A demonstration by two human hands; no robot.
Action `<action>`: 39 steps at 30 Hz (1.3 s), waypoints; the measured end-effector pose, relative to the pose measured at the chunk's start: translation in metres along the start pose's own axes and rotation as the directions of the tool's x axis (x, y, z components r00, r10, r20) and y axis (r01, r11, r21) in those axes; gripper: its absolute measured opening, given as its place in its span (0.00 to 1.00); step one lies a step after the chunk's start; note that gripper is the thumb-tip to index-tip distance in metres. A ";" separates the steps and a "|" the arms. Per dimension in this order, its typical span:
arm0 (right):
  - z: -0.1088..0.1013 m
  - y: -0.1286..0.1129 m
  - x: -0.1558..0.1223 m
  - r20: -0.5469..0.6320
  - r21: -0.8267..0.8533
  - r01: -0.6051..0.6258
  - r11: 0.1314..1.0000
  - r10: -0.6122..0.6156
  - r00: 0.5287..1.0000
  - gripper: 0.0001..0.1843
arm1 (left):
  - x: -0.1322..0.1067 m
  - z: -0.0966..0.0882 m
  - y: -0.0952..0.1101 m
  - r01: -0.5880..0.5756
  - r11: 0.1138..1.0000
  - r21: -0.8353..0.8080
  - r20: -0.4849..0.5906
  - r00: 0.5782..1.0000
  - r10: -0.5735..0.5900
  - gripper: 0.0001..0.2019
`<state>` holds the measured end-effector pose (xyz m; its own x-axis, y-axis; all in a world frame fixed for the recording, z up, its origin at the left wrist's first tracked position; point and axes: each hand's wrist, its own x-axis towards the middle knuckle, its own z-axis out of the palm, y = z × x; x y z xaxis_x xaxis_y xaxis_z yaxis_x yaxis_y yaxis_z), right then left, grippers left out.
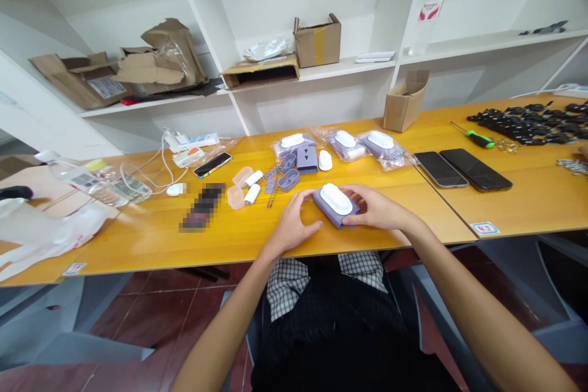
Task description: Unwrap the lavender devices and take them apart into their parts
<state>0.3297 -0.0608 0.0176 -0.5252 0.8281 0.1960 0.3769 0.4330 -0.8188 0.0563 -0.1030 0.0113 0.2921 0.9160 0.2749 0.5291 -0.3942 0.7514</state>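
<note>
A purple plastic case with a white oval top piece point(336, 199) sits at the front of the table. My right hand point(374, 207) grips its right side, thumb in front and fingers behind. My left hand point(296, 225) curves beside the case's left side, thumb and fingers apart, fingertips close to its back corner; whether they touch it I cannot tell. Farther back stand another purple case point(307, 159) and a small white oval piece point(325, 160). Purple oval frames point(289, 179), springs point(272, 196), white cylinders point(252, 194) and translucent peach cups point(236, 197) lie to the left.
Bagged purple-and-white units point(380, 142) line the back. Two dark phones point(476, 169) and a green-handled screwdriver point(480, 138) lie right. Another phone point(212, 165), a cable point(160, 162) and a plastic bottle point(82, 180) are left. Shelves behind hold cardboard boxes point(318, 43).
</note>
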 end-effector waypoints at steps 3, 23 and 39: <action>-0.001 -0.004 -0.002 0.082 0.036 -0.022 0.999 0.019 0.996 0.46 | -0.001 -0.003 0.000 -0.026 1.000 -0.018 0.080 0.996 0.027 0.44; 0.016 -0.012 -0.001 0.152 0.063 0.057 0.996 -0.066 0.986 0.67 | 0.000 -0.011 0.001 -0.080 0.992 -0.095 0.190 0.977 0.097 0.57; 0.026 -0.023 0.002 0.131 0.189 0.012 0.982 -0.037 0.991 0.55 | 0.000 -0.012 0.006 -0.066 0.994 -0.088 0.177 0.981 0.081 0.47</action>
<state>0.2996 -0.0782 0.0225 -0.6345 0.7575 0.1536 0.2201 0.3676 -0.9036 0.0497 -0.1047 0.0235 0.4700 0.8537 0.2242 0.4364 -0.4456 0.7816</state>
